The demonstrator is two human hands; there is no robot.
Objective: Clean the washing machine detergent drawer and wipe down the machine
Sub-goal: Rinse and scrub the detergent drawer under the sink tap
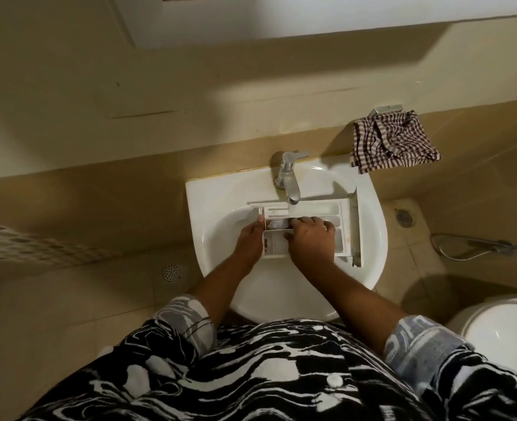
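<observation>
The white detergent drawer (327, 209) lies across the white sink (220, 196), under the chrome tap (289, 177). Its front panel points to the right. My left hand (249, 240) grips the drawer's left end, thumb on the edge. My right hand (310, 238) rests inside the drawer's middle compartments, fingers curled down onto the dividers; I cannot tell whether it holds anything. A small whitish part shows in the compartment between my hands.
A brown checked cloth (393, 141) hangs from a metal holder on the wall at the right. A toilet (500, 332) stands at the lower right, with a spray hose (469, 247) behind it. Floor drains sit on both sides.
</observation>
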